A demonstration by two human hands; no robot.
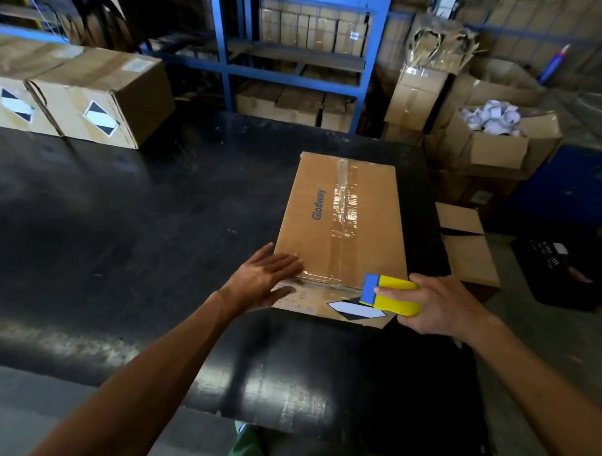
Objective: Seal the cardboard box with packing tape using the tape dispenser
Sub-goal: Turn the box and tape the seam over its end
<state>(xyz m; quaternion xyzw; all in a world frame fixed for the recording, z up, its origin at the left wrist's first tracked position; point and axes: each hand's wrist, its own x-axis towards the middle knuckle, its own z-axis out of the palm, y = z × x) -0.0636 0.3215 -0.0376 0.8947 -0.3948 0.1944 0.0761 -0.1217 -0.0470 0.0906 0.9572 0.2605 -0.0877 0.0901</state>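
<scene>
Tape dispenser roll hidden by right hand | left hand flat on cardboard box

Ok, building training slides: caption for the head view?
Right hand runs yellow-and-blue tape dispenser along brown cardboard box; left hand steadies.

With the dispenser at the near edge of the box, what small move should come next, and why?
Probably pull the tape dispenser further right along the box edge: the right hand grips it there while the left hand presses the tape flat.
</scene>
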